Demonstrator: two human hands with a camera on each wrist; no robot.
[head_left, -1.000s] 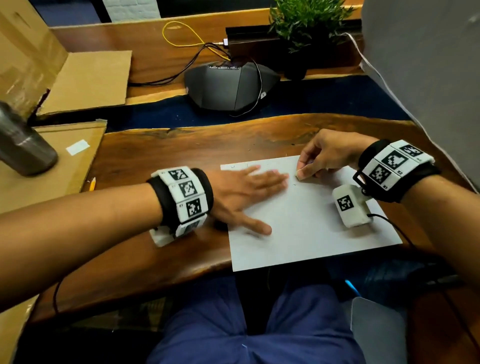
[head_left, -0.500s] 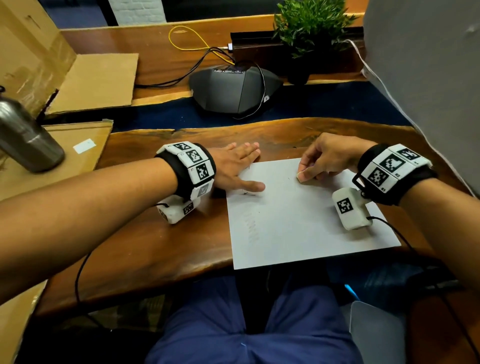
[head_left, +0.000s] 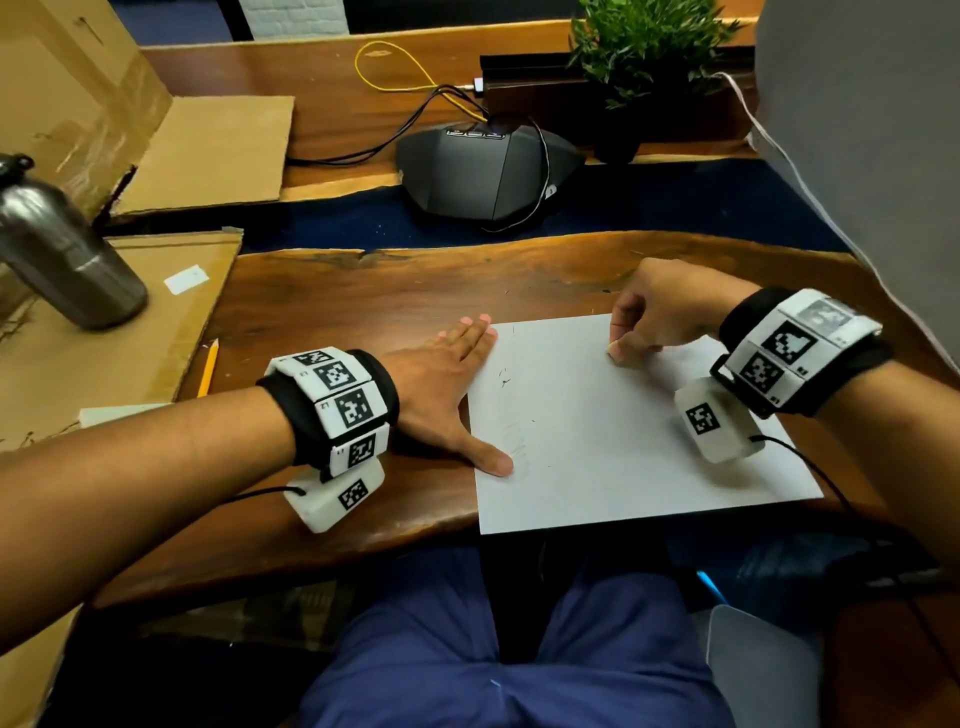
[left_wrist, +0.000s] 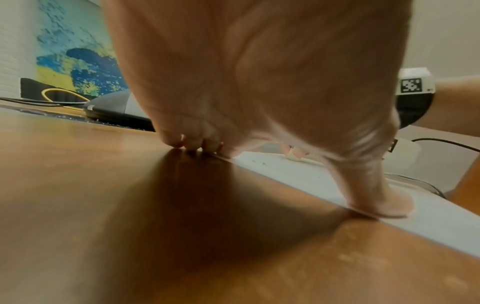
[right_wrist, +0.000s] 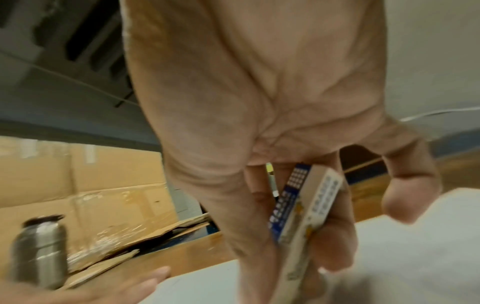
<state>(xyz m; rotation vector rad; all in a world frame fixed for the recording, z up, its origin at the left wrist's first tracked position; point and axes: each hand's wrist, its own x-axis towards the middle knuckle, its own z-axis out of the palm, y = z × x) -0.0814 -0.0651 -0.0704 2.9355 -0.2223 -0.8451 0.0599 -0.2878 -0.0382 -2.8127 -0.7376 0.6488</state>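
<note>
Firmly, the curled fingers (right_wrist: 335, 236) of the right hand (head_left: 670, 312) pinch a sleeved eraser (right_wrist: 306, 205), whose lower end meets the white sheet of paper (head_left: 623, 441) near its far edge. Beside it, the left hand (head_left: 441, 379) lies flat and relaxed, gripping nothing, with 4 straight fingers on the wooden table (head_left: 363, 312) along the sheet's left edge and its thumb (head_left: 493, 460) pressing the paper. Farther left, 1 yellow pencil (head_left: 209, 366) lies beside cardboard (head_left: 104, 364) bearing a steel bottle (head_left: 67, 249), and a dark speakerphone (head_left: 488, 171) sits beyond.
</note>
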